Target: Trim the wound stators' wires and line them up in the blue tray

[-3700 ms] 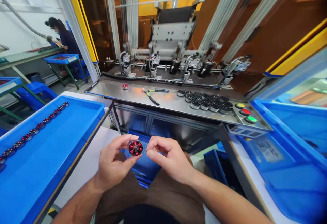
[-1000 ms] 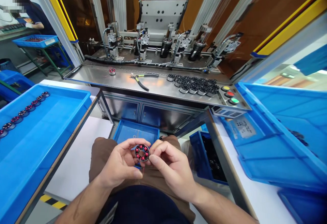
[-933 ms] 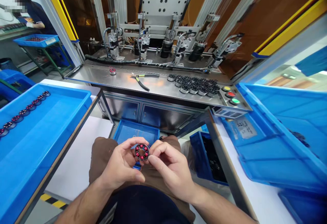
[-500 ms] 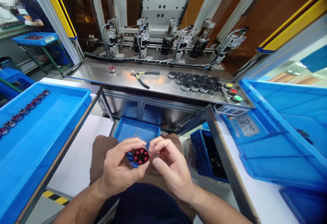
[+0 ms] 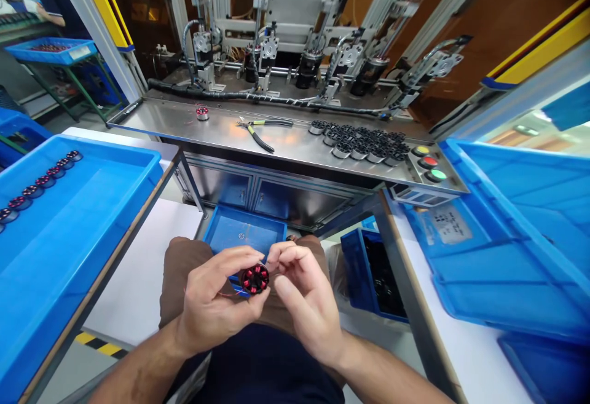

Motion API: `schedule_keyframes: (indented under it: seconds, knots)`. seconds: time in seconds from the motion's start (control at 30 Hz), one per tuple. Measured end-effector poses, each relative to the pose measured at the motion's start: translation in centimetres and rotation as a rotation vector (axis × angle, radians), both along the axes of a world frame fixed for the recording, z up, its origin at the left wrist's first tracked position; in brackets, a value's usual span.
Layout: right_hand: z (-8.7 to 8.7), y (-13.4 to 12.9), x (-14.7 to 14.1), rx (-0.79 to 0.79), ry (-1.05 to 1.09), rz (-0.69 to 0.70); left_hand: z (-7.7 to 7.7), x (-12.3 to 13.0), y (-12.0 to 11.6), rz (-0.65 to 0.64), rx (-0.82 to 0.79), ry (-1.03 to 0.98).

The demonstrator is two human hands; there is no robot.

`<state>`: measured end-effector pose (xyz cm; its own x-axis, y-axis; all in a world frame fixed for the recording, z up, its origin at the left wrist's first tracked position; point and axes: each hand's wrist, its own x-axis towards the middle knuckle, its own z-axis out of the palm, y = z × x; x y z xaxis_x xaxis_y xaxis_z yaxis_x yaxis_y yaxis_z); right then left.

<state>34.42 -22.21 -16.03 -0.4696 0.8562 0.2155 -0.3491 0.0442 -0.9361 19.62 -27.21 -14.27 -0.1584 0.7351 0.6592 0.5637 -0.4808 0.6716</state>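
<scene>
My left hand (image 5: 221, 302) grips a motor stator (image 5: 255, 278) with red copper windings and a dark core, held between thumb and fingers above my lap. Its wound face points up toward me. Thin wire ends (image 5: 225, 294) stick out beneath it on the left. Close against the stator's right side is my right hand (image 5: 306, 302), its fingers curled in and the thumb bent toward them. Whatever lies at those fingertips is too small to make out.
Ahead, a metal ledge bears another red-wound stator (image 5: 202, 113), cutting pliers (image 5: 262, 132), several black-and-silver cores (image 5: 359, 141) and push buttons (image 5: 428, 162). A machine (image 5: 308, 69) stands behind. Blue trays flank me: the left tray (image 5: 106, 207) holds a row of stators; another tray (image 5: 230, 222) lies below.
The camera view has tipped downward and shifted slightly. My right fingertips have moved up a little beside the stator, which stays in my left hand.
</scene>
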Motion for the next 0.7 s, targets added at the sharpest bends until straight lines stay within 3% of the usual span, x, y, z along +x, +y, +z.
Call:
schedule_keyframes:
  seconds: [0.1,0.23,0.4,0.53,0.7]
  knots:
    - [0.6,0.2,0.0,0.085,-0.034,-0.026,0.2,0.1,0.2,-0.020,0.016,0.026]
    - [0.7,0.2,-0.3,-0.023,-0.061,-0.140,-0.5,0.2,0.0,-0.039,-0.010,-0.049]
    - [0.1,0.4,-0.1,-0.100,0.028,-0.037,-0.8,-0.2,-0.1,-0.054,-0.112,-0.222]
    - [0.2,0.4,0.4,0.006,-0.033,0.007,-0.3,-0.4,0.1,-0.070,-0.151,-0.296]
    - [0.8,0.2,0.5,0.136,-0.100,-0.131,-0.3,-0.5,0.0,-0.091,-0.151,-0.250]
